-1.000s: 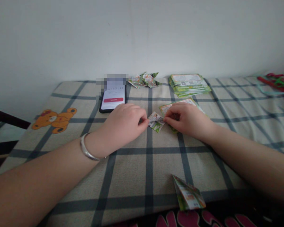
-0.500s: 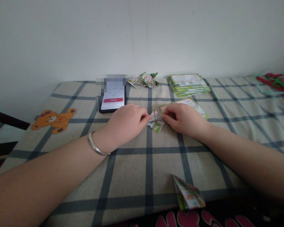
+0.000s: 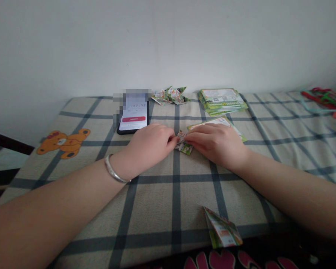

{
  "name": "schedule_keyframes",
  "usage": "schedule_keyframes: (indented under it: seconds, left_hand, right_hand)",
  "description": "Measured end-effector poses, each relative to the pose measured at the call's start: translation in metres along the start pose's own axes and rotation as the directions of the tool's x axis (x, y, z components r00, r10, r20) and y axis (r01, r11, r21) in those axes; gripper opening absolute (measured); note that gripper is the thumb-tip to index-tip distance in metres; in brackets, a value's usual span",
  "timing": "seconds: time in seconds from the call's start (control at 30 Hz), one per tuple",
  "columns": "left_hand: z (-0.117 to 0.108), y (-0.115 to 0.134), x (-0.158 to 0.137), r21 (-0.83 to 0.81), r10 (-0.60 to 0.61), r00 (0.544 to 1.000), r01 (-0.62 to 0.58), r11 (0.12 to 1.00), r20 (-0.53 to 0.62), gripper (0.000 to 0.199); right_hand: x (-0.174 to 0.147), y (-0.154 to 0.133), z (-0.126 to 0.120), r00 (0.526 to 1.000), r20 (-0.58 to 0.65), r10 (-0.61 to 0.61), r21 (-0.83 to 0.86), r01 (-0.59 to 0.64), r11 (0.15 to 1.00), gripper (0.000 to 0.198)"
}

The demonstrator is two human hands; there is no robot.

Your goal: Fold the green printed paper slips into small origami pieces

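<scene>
A small piece of folded printed paper lies on the checked cloth between my two hands. My left hand is closed, pinching its left edge between thumb and fingers. From the other side my right hand presses its fingers together on the paper's right part, covering some of it. Beneath and behind my right hand is a flat green-edged leaflet, partly hidden. Near the front edge stands another folded paper, shaped like a pointed triangle.
A phone with a lit screen lies beyond my left hand. Folded paper stars and a stack of leaflets sit by the wall. A flat orange bear figure is at left, red and green strips at far right.
My right hand has slid left over the small folded paper, its fingers now straighter and flatter on it. My left hand keeps its pinch almost in place.
</scene>
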State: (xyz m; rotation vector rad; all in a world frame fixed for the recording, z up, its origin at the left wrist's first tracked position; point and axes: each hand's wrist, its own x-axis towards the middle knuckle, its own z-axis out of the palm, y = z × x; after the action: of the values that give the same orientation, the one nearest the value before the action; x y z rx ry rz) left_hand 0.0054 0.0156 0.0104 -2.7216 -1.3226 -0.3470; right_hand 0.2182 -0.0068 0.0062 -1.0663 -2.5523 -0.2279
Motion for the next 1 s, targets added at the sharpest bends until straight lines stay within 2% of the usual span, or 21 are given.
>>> schedule_keyframes:
  seconds: [0.13, 0.3, 0.57, 0.7, 0.87, 1.0]
  left_hand:
    - [0.0015, -0.0010, -0.0020, -0.033, 0.014, 0.999, -0.016, 0.999, -0.034, 0.032]
    - [0.0014, 0.0004, -0.0047, -0.072, -0.034, 0.999, 0.031, 0.997, -0.042, 0.018]
    - [0.0003, -0.0009, -0.0057, -0.108, -0.025, 1.000, 0.023, 0.994, -0.014, 0.017]
    - [0.0015, -0.0019, -0.0080, -0.140, -0.019, 0.998, 0.009, 0.990, -0.064, 0.015]
    - [0.0037, -0.0062, -0.0069, -0.210, 0.064, 0.996, -0.077, 0.975, -0.068, 0.015]
    - [0.0047, -0.0086, -0.0068, -0.152, 0.119, 0.992, -0.125, 0.980, -0.050, 0.021]
  right_hand:
    - [0.0018, -0.0002, 0.0011, 1.000, -0.006, 0.015, -0.028, -0.015, 0.999, 0.026]
    - [0.0032, -0.0021, 0.0014, 0.998, 0.008, 0.066, -0.097, -0.065, 0.993, 0.026]
    - [0.0062, -0.0005, 0.0043, 0.997, 0.021, 0.072, -0.041, -0.071, 0.997, 0.027]
    - [0.0068, -0.0019, 0.0038, 0.997, 0.030, 0.070, -0.052, -0.069, 0.996, 0.026]
    - [0.0065, -0.0044, 0.0036, 1.000, 0.014, 0.019, -0.157, -0.017, 0.988, 0.027]
    - [0.0070, -0.0062, 0.0031, 1.000, 0.003, 0.008, -0.200, -0.007, 0.980, 0.023]
